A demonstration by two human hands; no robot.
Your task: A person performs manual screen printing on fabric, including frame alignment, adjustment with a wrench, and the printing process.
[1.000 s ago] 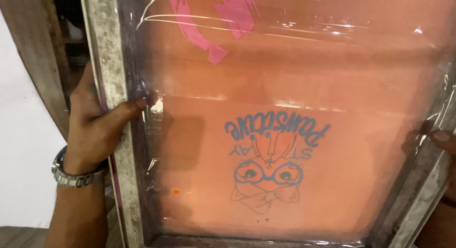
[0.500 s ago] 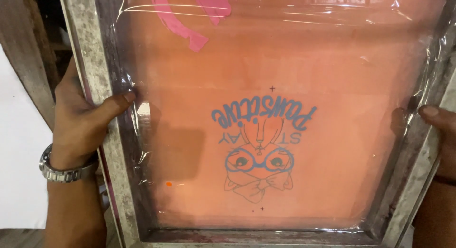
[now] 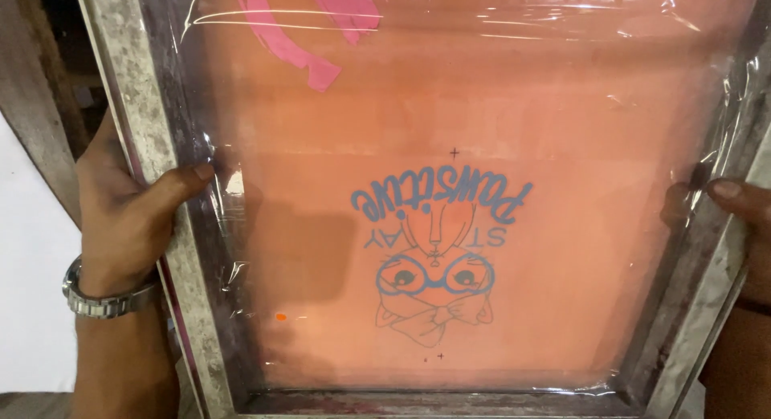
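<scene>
**Two hands on a printing screen frame**

Two-handed grip on a large rectangular screen-printing frame with worn grey metal rails and orange mesh point(image 3: 152, 146); it fills nearly the whole view, held up close in front of the camera. Left hand point(image 3: 132, 210) is clamped on the left rail, thumb hooked over onto the inner face, steel-link wristwatch point(image 3: 100, 298) on that wrist. Right hand point(image 3: 743, 206) is at the right rail, thumb on top; fingers out of view, looks closed on the rail.

Handling, my read: rails stiff and fairly light, mesh taut and easy to puncture, clear film over it point(image 3: 450, 26) slick and crinkly. Hold by the side rails only, keep fingers off the mesh.

Markings: blue and grey animal-face graphic with glasses and bow point(image 3: 438, 286) sits centre-low, curved lettering above it, reading reversed. Pink tape strips point(image 3: 305, 42) top left. Small cross registration marks above and below the graphic. Small orange dot lower left.
</scene>
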